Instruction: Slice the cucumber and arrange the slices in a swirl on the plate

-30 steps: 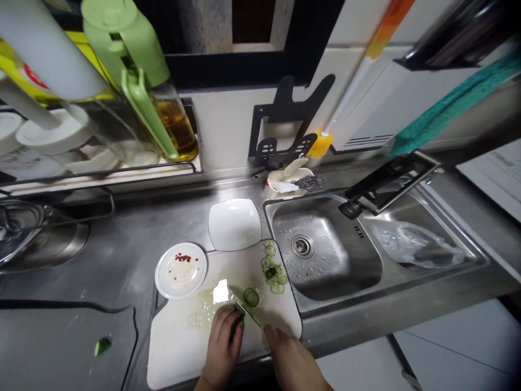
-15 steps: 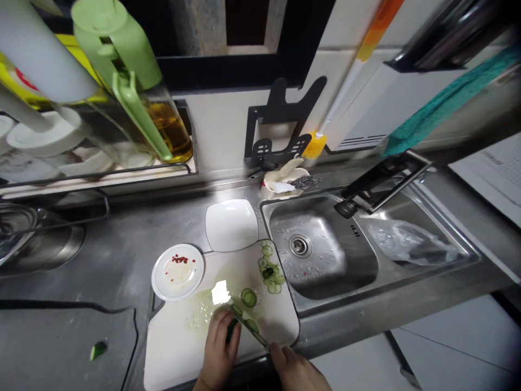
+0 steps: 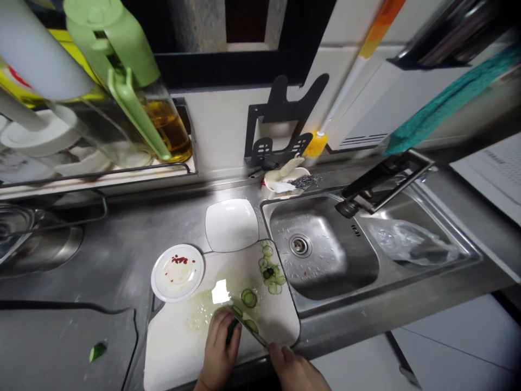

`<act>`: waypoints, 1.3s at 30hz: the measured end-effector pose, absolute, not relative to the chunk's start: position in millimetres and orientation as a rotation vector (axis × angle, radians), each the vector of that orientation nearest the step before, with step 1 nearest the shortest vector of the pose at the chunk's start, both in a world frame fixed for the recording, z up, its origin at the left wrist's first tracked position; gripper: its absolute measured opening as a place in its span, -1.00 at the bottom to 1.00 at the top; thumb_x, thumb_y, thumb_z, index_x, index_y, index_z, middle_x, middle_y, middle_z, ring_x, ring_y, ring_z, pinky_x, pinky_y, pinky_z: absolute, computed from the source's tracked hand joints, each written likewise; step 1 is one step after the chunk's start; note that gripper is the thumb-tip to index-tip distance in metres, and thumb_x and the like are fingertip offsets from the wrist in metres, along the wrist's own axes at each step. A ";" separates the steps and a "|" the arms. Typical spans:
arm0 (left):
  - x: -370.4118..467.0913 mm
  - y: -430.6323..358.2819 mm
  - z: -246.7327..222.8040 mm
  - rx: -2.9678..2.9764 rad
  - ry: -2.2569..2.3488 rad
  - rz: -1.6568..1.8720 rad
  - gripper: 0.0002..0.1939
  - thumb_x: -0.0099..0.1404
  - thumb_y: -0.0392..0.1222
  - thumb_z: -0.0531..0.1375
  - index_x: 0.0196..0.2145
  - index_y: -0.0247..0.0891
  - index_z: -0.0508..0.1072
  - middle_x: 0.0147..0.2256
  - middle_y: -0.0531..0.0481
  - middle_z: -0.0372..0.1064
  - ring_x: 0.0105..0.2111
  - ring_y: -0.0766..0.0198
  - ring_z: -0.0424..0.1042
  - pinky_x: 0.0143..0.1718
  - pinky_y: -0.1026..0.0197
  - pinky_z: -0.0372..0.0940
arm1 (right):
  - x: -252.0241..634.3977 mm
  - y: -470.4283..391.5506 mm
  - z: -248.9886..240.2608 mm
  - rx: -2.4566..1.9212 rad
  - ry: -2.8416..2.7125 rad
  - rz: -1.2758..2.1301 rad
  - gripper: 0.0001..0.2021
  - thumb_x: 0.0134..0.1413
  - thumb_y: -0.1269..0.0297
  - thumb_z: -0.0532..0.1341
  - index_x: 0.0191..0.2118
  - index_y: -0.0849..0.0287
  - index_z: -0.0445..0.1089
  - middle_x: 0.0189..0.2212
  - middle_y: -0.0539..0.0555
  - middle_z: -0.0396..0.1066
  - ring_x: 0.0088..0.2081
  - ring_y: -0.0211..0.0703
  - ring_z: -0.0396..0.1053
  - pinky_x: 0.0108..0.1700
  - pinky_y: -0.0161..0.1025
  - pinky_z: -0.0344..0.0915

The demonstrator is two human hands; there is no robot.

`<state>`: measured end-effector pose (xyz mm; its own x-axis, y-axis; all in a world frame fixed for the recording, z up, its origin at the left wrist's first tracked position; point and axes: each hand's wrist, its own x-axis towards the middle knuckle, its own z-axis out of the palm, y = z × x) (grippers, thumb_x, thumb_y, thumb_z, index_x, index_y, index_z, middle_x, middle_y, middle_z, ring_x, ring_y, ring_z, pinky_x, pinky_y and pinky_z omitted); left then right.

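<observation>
Two hands work at the near edge of a white cutting board [image 3: 179,347]. Left hand [image 3: 217,353], fingers curled, pins a cucumber [image 3: 232,329]; right hand [image 3: 295,369] grips a knife [image 3: 246,326] laid against the cucumber. Cut slices [image 3: 271,271] lie at the board's far right. Left, a round plate [image 3: 177,273] holds red bits; beyond, a square dish [image 3: 231,224].

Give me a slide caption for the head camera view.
Left hand steadies cucumber on cutting board while right hand slices with knife.
</observation>
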<state>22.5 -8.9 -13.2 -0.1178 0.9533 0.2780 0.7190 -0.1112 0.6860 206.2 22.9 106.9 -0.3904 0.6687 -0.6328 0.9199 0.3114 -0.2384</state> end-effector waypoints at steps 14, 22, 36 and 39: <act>21.6 -5.9 -9.5 1.854 1.800 1.063 -0.76 0.28 -0.33 0.13 -0.08 -0.24 0.36 -0.14 -0.12 0.43 -0.05 0.16 0.41 -0.01 0.02 0.38 | 186.3 44.9 113.5 1.350 2.089 -0.859 -0.48 -0.08 0.76 -0.07 -0.07 0.18 0.35 -0.28 0.13 0.51 -0.34 -0.03 0.51 -0.48 -0.32 0.22; 22.5 -4.3 -8.3 1.839 1.811 1.067 -0.76 0.28 -0.33 0.13 -0.08 -0.23 0.37 -0.15 -0.11 0.44 -0.06 0.17 0.41 -0.03 0.04 0.38 | 176.1 50.1 108.8 1.377 2.062 -0.882 -0.45 -0.06 0.78 -0.12 -0.04 0.22 0.36 -0.25 0.16 0.52 -0.28 -0.01 0.51 -0.39 -0.27 0.30; 22.2 -5.4 -9.2 1.824 1.804 1.074 -0.77 0.28 -0.30 0.12 -0.10 -0.21 0.40 -0.13 -0.11 0.45 -0.06 0.16 0.42 -0.01 0.03 0.37 | 161.6 49.8 89.4 1.400 2.070 -0.807 -0.48 0.02 0.75 -0.10 -0.02 0.20 0.36 -0.22 0.15 0.51 -0.24 -0.07 0.50 -0.31 -0.28 0.35; 20.0 -6.1 -5.0 1.801 1.818 1.033 -0.77 0.29 -0.27 0.12 -0.09 -0.21 0.40 -0.13 -0.11 0.45 -0.06 0.18 0.43 -0.02 0.06 0.38 | 167.0 48.1 87.7 1.399 2.112 -0.776 -0.49 0.03 0.74 -0.09 -0.03 0.20 0.37 -0.21 0.15 0.50 -0.24 -0.08 0.50 -0.31 -0.29 0.35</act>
